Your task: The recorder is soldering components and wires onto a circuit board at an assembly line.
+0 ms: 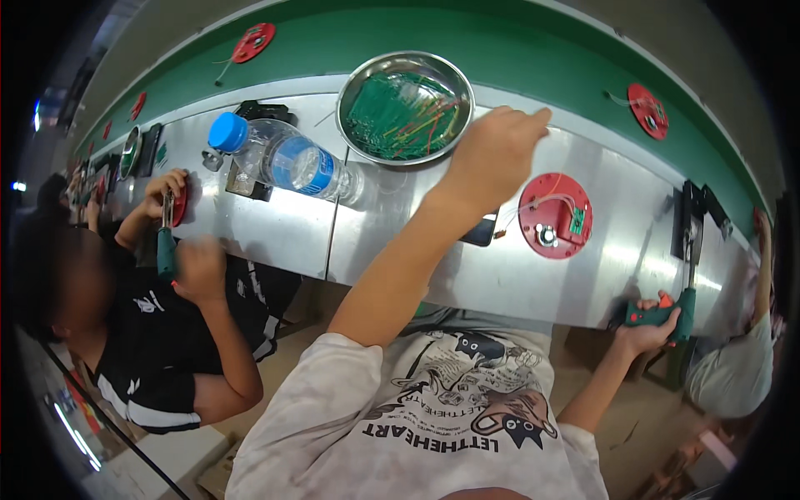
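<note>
My left hand (500,154) is raised over the steel bench beside a metal bowl (342,125), its fingertips pinched together over the edge of the green belt. Whatever lies between them is too small to make out. Green strands with some red and yellow ones (396,112) fill the bowl. Below and right of this hand lies a red round circuit board (533,229) with pale wires and a small green part. My right hand (648,335) grips a green soldering gun (685,317) with a red trigger. Its metal barrel points away toward a dark stand (688,218).
A clear water bottle with a blue cap (227,132) lies left of the bowl. A dark phone (480,233) is partly hidden by my left forearm. The green belt (533,42) carries more red boards (647,111). At left, a co-worker (167,358) holds another soldering gun (167,250).
</note>
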Tool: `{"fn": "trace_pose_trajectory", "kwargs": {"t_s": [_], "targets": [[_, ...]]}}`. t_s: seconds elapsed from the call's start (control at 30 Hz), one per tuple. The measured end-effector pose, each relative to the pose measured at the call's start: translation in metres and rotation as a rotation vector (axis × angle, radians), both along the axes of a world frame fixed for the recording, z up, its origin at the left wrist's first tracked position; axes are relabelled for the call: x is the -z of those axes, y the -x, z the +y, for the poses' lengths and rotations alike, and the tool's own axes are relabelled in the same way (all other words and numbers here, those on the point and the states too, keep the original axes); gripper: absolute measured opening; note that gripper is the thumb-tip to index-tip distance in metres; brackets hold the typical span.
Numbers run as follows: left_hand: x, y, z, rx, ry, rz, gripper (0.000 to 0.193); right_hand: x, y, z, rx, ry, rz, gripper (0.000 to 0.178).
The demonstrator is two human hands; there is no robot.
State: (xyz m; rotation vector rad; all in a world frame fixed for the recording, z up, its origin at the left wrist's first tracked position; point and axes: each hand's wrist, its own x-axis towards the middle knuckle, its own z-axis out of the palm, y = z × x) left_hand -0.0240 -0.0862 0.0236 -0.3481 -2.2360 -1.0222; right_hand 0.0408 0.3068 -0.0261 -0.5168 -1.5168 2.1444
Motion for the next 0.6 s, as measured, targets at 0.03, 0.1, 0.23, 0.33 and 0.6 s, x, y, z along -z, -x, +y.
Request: {"fn": "trace_pose_trajectory", "kwargs": {"t_s": [0.03, 0.1, 0.23, 0.33, 0.6], "targets": [[-0.004, 0.000, -0.011, -0.047, -0.028, -0.013, 0.015, 0.000, -0.002, 0.001, -0.016, -0.009, -0.018, 0.045], [-0.009, 0.004, -0.034, -0.092, -0.185, -0.032, 0.018, -0.003, 0.003, -0.007, -0.050, -0.016, -0.036, 0.045], [-0.014, -0.005, -0.078, -0.493, -0.054, -0.342, 0.019, -0.010, 0.003, -0.022, 0.044, -0.147, 0.005, 0.043], [-0.019, -0.014, -0.085, -0.602, 0.068, -0.482, 0.017, -0.009, 0.000, -0.014, 0.005, -0.168, 0.000, 0.043], [0.018, 0.007, -0.085, -0.630, 0.105, -0.618, 0.018, -0.004, 0.000, -0.008, -0.058, -0.150, 0.017, 0.039]]}}
